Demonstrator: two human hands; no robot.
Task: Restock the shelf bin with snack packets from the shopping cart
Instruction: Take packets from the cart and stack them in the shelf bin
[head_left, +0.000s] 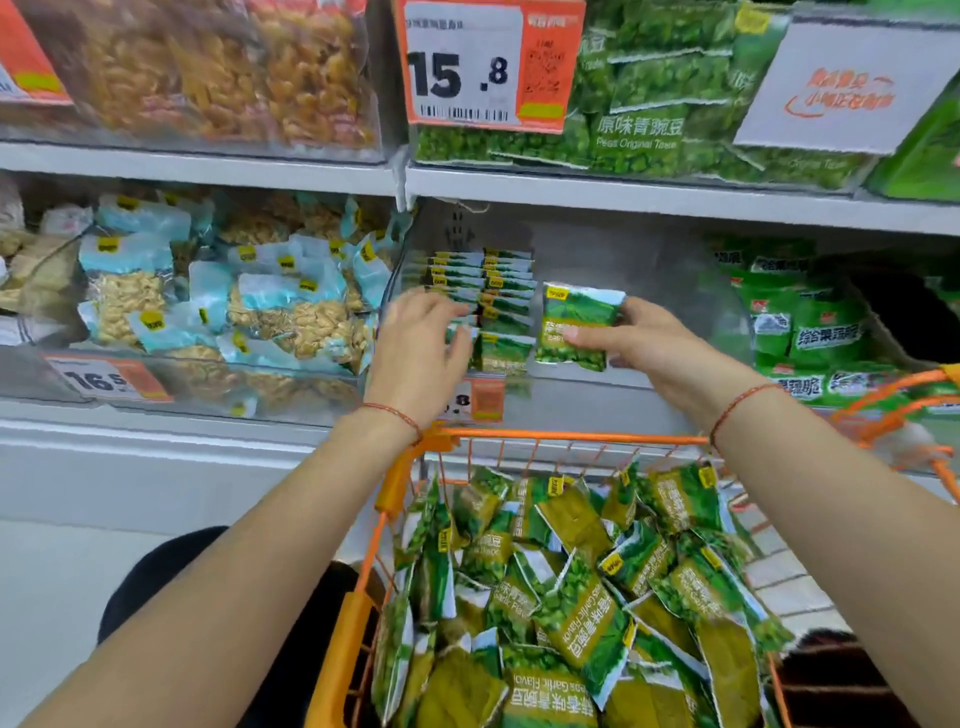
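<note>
My right hand (644, 348) grips one green garlic-pea snack packet (574, 322) upright, above the open right part of the clear shelf bin (649, 291). Two rows of matching packets (498, 306) stand upright at the bin's left side. My left hand (421, 353) reaches over the bin's front wall, its fingers touching the front of those rows; whether it holds a packet is hidden. Below, the orange shopping cart (561, 439) holds several loose green packets (576, 613).
Left of the bin is a bin of pale blue nut packs (218, 301); to the right, green snack bags (810, 332). The upper shelf (623, 195) overhangs the bin. Orange price tags (483, 400) hang on the shelf front. A second orange cart handle (898, 400) is at the right.
</note>
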